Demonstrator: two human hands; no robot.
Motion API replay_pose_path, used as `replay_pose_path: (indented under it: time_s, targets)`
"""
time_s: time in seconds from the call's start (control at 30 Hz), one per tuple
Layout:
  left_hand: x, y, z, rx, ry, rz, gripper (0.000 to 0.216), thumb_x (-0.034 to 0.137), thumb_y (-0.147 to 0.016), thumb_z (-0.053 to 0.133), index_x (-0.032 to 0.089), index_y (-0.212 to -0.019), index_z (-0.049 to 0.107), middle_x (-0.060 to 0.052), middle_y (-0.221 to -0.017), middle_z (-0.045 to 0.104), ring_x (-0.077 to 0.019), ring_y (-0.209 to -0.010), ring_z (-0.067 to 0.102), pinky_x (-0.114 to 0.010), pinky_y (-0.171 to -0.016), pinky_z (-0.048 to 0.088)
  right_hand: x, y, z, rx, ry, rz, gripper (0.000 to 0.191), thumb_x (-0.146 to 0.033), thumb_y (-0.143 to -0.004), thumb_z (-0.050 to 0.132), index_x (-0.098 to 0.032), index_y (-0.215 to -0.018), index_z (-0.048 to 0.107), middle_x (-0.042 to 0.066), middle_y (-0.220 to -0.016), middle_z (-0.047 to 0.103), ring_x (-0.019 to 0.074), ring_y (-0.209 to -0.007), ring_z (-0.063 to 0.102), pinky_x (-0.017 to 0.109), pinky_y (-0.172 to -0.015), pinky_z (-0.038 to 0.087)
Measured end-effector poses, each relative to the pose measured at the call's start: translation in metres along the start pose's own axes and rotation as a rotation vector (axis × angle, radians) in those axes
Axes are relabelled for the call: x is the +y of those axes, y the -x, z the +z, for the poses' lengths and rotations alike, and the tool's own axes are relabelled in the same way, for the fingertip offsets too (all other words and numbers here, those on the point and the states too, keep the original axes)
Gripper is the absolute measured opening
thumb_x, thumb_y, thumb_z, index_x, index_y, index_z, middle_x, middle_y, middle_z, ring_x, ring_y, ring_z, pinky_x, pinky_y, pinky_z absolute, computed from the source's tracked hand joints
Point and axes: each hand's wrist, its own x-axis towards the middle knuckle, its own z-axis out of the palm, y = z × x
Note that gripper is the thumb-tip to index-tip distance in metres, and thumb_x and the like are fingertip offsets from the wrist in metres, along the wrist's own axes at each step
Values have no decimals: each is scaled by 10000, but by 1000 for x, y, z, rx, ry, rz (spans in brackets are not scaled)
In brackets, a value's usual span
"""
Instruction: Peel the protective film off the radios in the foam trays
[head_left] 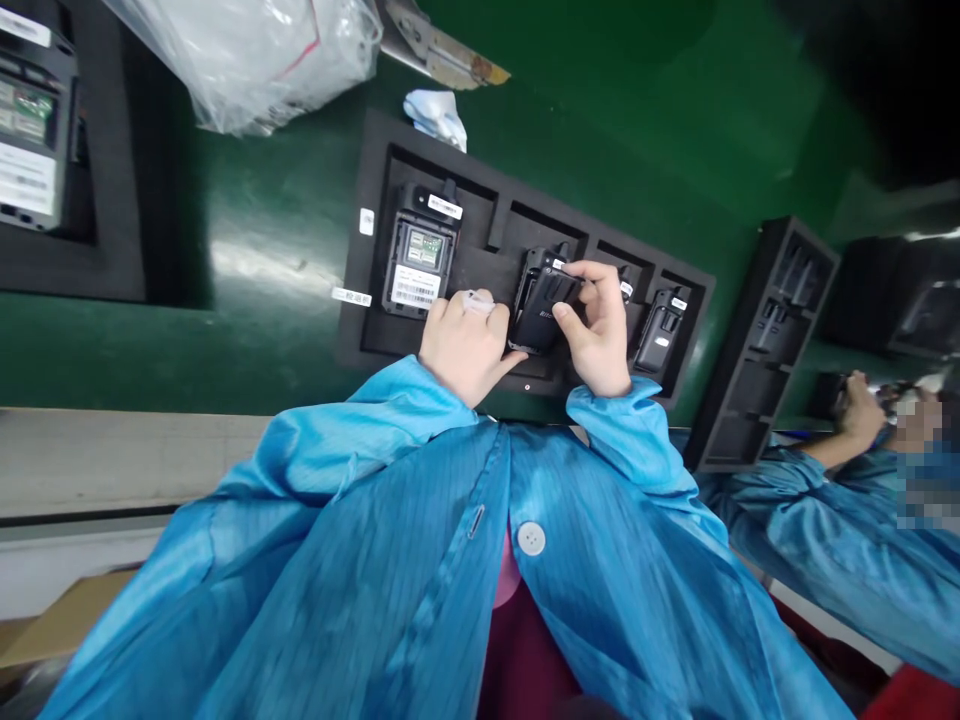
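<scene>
A black handheld device (541, 305) lies over the second slot of a black foam tray (375, 290) on the green belt. My right hand (600, 330) grips its right side, fingers curled over the top edge and thumb on its face. My left hand (466, 345) rests closed at the device's left edge, the thumb touching its lower corner, a white finger cot on one finger. To the left in the tray sits an open device (420, 255) with its label and board showing. Another black device (660, 335) lies in the right slot.
A second foam tray (765, 350) stands tilted to the right. A co-worker in a blue coat (840, 520) works at the far right. A clear plastic bag (255, 55), a crumpled white wipe (439, 115) and another tray (97, 250) with a device lie further back.
</scene>
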Motion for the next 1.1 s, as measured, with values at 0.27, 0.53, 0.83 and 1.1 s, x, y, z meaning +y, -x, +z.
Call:
replay_pose_path:
  time_s: [0.27, 0.53, 0.83, 1.1]
  targets:
    - [0, 1, 0, 1, -19, 5, 421, 507, -804, 697, 136, -990, 625, -157, -1119, 612, -342, -1039, 553, -429, -816, 360, 0, 3, 7, 99, 237, -88, 328, -387, -961, 412, -220, -1239, 460, 97, -1214, 517, 258, -1208, 483, 468, -1054, 399]
    - [0, 1, 0, -14, -2, -11, 422, 503, -790, 713, 140, -986, 624, -155, -1110, 611, -352, -1047, 547, -431, -820, 356, 3, 4, 12, 49, 449, -89, 383, -304, -952, 410, -215, -1319, 470, 124, -1271, 467, 275, -1238, 435, 488, -1081, 368]
    - [-2, 2, 2, -6, -71, 27, 439, 552, -828, 647, 149, -999, 623, -165, -1107, 616, -338, -1028, 551, -426, -788, 344, -5, 8, 16, 38, 584, -69, 381, -272, -952, 411, -228, -1315, 519, 102, -1239, 542, 279, -1225, 465, 552, -1186, 239]
    - [-3, 2, 1, -12, -104, 27, 425, 561, -826, 646, 160, -964, 622, -150, -1086, 628, -327, -997, 569, -428, -771, 345, -7, 7, 18, 30, 618, -46, 376, -269, -939, 440, -237, -1296, 553, 90, -1207, 557, 264, -1154, 474, 538, -1167, 261]
